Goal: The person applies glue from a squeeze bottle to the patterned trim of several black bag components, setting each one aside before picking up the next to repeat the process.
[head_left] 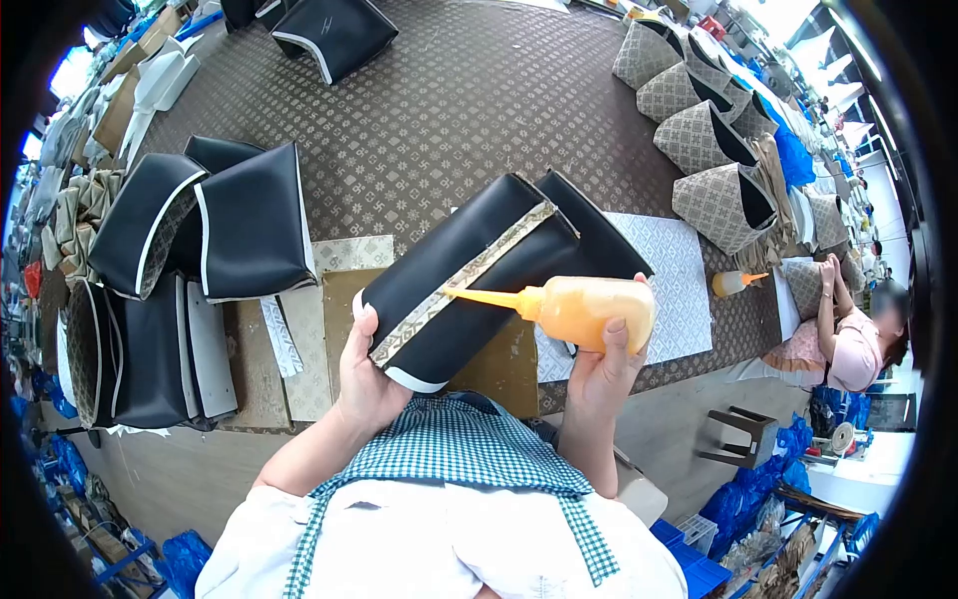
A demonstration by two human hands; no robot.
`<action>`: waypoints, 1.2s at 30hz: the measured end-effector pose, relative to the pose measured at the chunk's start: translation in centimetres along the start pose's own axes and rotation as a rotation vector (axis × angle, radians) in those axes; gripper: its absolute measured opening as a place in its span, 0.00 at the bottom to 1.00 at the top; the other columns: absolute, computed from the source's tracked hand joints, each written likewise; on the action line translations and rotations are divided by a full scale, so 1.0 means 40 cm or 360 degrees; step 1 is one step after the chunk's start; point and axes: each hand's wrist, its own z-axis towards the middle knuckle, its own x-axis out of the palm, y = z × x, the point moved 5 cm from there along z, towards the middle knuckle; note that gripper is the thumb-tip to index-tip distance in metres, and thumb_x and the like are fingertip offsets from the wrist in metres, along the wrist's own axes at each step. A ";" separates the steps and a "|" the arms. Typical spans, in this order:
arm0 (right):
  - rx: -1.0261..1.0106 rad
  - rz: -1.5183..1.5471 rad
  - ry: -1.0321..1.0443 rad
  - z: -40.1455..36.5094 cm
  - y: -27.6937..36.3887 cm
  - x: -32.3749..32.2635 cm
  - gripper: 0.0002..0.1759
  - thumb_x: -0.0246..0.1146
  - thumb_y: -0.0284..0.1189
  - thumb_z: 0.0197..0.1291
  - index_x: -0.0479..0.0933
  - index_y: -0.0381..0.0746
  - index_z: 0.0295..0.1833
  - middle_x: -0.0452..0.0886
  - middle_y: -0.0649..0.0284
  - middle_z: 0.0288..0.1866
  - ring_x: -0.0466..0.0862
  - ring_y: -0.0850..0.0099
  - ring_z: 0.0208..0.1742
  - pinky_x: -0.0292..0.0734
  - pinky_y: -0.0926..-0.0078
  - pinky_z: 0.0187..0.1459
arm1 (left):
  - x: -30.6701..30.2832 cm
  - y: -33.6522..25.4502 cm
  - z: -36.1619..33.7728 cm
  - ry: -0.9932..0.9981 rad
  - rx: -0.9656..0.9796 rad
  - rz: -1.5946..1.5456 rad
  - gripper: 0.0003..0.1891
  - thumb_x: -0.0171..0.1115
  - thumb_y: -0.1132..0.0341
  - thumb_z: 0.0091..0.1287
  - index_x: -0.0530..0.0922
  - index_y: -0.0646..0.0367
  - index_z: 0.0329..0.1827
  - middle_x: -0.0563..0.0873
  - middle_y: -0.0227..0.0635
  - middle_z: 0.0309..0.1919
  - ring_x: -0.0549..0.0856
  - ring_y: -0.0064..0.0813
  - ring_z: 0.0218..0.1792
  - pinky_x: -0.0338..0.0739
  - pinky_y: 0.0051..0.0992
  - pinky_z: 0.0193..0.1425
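Observation:
My left hand [371, 371] grips the lower left end of a black leather bag piece [439, 260], thumb on its face and fingers behind. The piece is tilted, with a patterned tan strip [464, 285] running diagonally along it and a white edge at its lower end. In my right hand [606, 374] is an orange glue bottle [594, 311], held on its side with fingers wrapped round the body. Its long thin nozzle points left, and the tip is right at the strip. Another black piece [599, 230] shows behind the held one.
Black bag pieces [254, 225] are piled at the left, with another [334, 38] at the far side. Patterned bag pieces [699, 135] line the table's [449, 110] right side. A second glue bottle [736, 284] lies near a seated person [848, 344]. A stool [740, 436] stands on the floor.

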 end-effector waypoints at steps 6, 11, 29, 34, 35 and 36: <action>-0.0041 -0.0096 0.0199 -0.040 0.011 0.041 0.39 0.69 0.31 0.57 0.58 0.38 0.71 0.73 0.61 0.54 0.78 0.71 0.54 0.76 0.70 0.60 | 0.002 0.005 0.001 0.0046 -0.0061 -0.0088 0.30 0.47 0.49 0.73 0.62 0.63 0.69 0.73 0.48 0.64 0.75 0.41 0.63 0.67 0.39 0.70; -0.0147 -0.0160 0.0147 -0.055 0.035 0.052 0.40 0.69 0.34 0.57 0.57 0.38 0.71 0.72 0.60 0.53 0.78 0.70 0.54 0.77 0.71 0.59 | -0.009 0.007 0.008 0.0057 -0.0028 -0.0039 0.32 0.47 0.46 0.72 0.62 0.63 0.69 0.72 0.49 0.65 0.74 0.42 0.64 0.67 0.42 0.70; -0.0111 -0.0224 0.0159 -0.035 0.028 0.024 0.40 0.58 0.46 0.64 0.53 0.37 0.74 0.65 0.56 0.65 0.74 0.64 0.62 0.73 0.63 0.61 | 0.078 -0.104 0.119 0.0194 0.0111 0.0588 0.15 0.55 0.61 0.71 0.74 0.63 0.52 0.82 0.38 0.45 0.83 0.24 0.42 0.80 0.26 0.47; -0.0104 0.0034 0.0166 0.013 0.048 -0.001 0.38 0.60 0.44 0.64 0.55 0.42 0.74 0.67 0.57 0.65 0.73 0.63 0.64 0.74 0.64 0.62 | 0.207 -0.316 0.244 0.0457 0.0304 0.1305 0.09 0.59 0.67 0.67 0.80 0.65 0.38 0.85 0.34 0.33 0.82 0.20 0.32 0.79 0.22 0.37; -0.0152 0.0117 0.0058 0.025 0.047 -0.010 0.38 0.62 0.43 0.63 0.55 0.43 0.73 0.68 0.56 0.65 0.74 0.62 0.63 0.74 0.63 0.61 | 0.247 -0.364 0.223 0.0324 0.0477 0.1460 0.10 0.62 0.65 0.66 0.80 0.65 0.38 0.84 0.34 0.32 0.81 0.20 0.32 0.78 0.22 0.37; -0.0163 0.0166 0.0072 0.035 0.048 -0.010 0.38 0.62 0.42 0.63 0.55 0.43 0.73 0.68 0.56 0.64 0.74 0.62 0.63 0.74 0.63 0.62 | 0.289 -0.407 0.180 0.0172 0.0694 0.1702 0.11 0.64 0.63 0.64 0.79 0.65 0.37 0.84 0.33 0.32 0.79 0.20 0.31 0.76 0.22 0.39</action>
